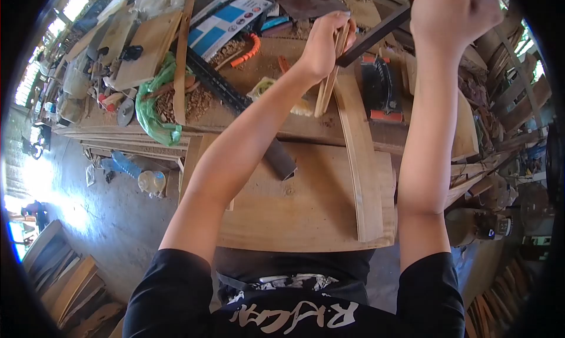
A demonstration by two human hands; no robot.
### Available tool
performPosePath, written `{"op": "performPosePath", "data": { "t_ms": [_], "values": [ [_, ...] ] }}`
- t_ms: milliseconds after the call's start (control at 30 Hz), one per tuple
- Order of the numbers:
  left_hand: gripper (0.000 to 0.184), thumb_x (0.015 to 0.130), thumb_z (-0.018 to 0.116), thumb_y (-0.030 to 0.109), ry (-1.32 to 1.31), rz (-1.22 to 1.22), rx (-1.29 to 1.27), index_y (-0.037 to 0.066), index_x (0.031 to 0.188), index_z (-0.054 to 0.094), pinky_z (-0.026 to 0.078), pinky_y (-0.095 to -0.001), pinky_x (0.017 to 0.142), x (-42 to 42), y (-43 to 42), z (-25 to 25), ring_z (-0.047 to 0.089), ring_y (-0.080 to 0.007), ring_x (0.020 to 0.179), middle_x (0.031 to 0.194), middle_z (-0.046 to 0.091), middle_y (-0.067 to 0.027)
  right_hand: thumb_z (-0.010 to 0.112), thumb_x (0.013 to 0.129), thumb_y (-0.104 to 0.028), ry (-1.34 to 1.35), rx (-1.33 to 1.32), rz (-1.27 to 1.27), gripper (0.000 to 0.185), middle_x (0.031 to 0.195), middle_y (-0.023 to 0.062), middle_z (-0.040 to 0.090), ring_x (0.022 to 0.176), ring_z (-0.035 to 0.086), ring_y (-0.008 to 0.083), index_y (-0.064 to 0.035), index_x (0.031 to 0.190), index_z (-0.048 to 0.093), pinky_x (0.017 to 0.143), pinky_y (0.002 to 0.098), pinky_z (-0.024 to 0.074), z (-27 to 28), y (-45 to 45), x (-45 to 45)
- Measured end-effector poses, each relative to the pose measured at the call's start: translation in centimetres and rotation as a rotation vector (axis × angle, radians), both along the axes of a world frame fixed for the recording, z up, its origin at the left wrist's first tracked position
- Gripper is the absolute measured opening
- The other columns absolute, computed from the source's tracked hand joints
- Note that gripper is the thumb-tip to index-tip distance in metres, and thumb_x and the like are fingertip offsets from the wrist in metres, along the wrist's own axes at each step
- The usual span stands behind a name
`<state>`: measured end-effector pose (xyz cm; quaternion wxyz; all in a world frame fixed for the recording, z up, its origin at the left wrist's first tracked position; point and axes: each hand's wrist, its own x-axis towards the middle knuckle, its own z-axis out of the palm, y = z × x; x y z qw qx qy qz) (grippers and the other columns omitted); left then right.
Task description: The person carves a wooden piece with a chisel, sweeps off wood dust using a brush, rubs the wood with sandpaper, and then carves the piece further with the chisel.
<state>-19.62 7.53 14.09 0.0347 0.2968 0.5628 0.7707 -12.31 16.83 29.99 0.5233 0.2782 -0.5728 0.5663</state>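
Near the top centre, my left hand is wrapped round thin wooden strips that stand tilted over the bench. My right hand, at the top right, is closed round the end of a dark flat bar-like tool; its grip is mostly hidden by the hand. The tool's far end touches or crosses the strips just below my left fingers. Below them, a long light wooden strip lies from the bench onto a wide board in front of me.
A black sanding block with orange ends lies between my arms. A dark metal bar, an orange coiled cord, a green plastic bag and wood shavings lie at left. Plastic bottles are below the bench's left side.
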Motion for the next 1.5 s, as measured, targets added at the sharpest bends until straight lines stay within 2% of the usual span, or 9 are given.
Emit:
{"op": "performPosePath", "data": {
  "t_ms": [167,200,600,833,967,1133,1200,1367,1500],
  "values": [
    [0.035,0.091,0.037,0.034,-0.126,-0.008,0.141,0.005,0.077,0.051,0.032,-0.0286,0.057,-0.3,0.2,-1.0,0.040,-0.0117,0.059,0.064,0.046,-0.0014,0.063,0.088,-0.019,0.022,-0.010,0.012,0.020,0.051,0.0001,0.046,0.034,0.039,0.0059,-0.0023,0.082,0.053,0.029,0.0208,0.0344,-0.7,-0.1,-1.4],
    [0.033,0.090,0.037,0.034,-0.007,0.030,0.111,0.005,0.081,0.051,0.031,-0.0283,0.057,-0.6,0.4,-1.2,0.040,-0.0112,0.058,0.063,0.045,-0.0010,0.063,0.088,-0.018,0.013,-0.009,0.035,0.020,0.051,0.0002,0.046,0.034,0.039,0.0059,-0.0026,0.082,0.053,0.029,0.0208,0.0343,-0.7,-0.4,-1.4],
    [0.033,0.090,0.037,0.035,-0.238,-0.020,0.197,0.008,0.076,0.050,0.029,-0.0272,0.057,1.2,0.1,1.3,0.037,-0.0098,0.057,0.062,0.043,0.0003,0.061,0.090,-0.016,-0.001,0.031,0.074,0.024,0.051,-0.0024,0.047,0.034,0.039,0.0060,-0.0058,0.071,0.052,0.031,0.0214,0.0313,-0.1,-1.3,-0.4],
    [0.037,0.091,0.037,0.035,0.083,0.087,0.104,0.007,0.072,0.049,0.030,-0.0283,0.058,-0.3,0.6,-0.2,0.039,-0.0103,0.059,0.061,0.043,0.0004,0.060,0.088,-0.014,-0.073,-0.049,0.070,0.016,0.052,-0.0009,0.047,0.035,0.038,0.0063,-0.0043,0.077,0.053,0.030,0.0200,0.0324,-0.9,-0.9,-1.8],
    [0.036,0.089,0.038,0.035,-0.046,0.089,0.112,0.007,0.069,0.048,0.031,-0.0287,0.057,0.3,0.5,-0.6,0.039,-0.0114,0.058,0.061,0.042,-0.0002,0.060,0.088,-0.013,-0.002,0.031,0.093,0.013,0.054,0.0001,0.048,0.036,0.040,0.0064,-0.0023,0.084,0.054,0.031,0.0203,0.0334,-1.5,-1.1,-1.7],
    [0.039,0.093,0.034,0.037,-0.032,0.009,0.019,0.005,0.099,0.055,0.042,-0.0256,0.062,-1.8,-0.1,-2.0,0.051,-0.0140,0.065,0.074,0.056,-0.0045,0.059,0.090,-0.013,-0.113,-0.006,0.064,0.017,0.057,0.0003,0.051,0.039,0.043,0.0072,-0.0017,0.079,0.053,0.034,0.0231,0.0337,-1.1,-1.4,-2.1],
    [0.037,0.094,0.034,0.037,0.040,-0.029,0.026,0.006,0.096,0.054,0.040,-0.0255,0.061,-2.4,-0.2,-1.4,0.049,-0.0130,0.063,0.073,0.054,-0.0035,0.059,0.090,-0.012,-0.089,0.001,0.140,0.018,0.057,0.0001,0.050,0.040,0.044,0.0069,-0.0018,0.077,0.053,0.036,0.0242,0.0334,-0.3,-1.2,-1.6],
    [0.033,0.093,0.035,0.035,0.007,-0.040,0.038,0.007,0.091,0.050,0.037,-0.0254,0.058,-2.1,0.2,-2.5,0.046,-0.0119,0.061,0.068,0.049,-0.0023,0.060,0.090,-0.015,-0.071,0.074,-0.113,0.020,0.057,-0.0005,0.051,0.044,0.045,0.0078,-0.0027,0.074,0.055,0.041,0.0251,0.0333,-2.1,-0.8,-3.6],
    [0.032,0.092,0.034,0.034,0.040,-0.081,0.068,0.006,0.092,0.051,0.038,-0.0259,0.057,-1.5,-0.1,-0.7,0.046,-0.0126,0.061,0.068,0.050,-0.0027,0.061,0.089,-0.015,-0.051,0.066,-0.044,0.021,0.057,-0.0005,0.051,0.044,0.046,0.0078,-0.0030,0.074,0.054,0.040,0.0245,0.0328,-2.2,-1.2,-2.4]
  ]
}}
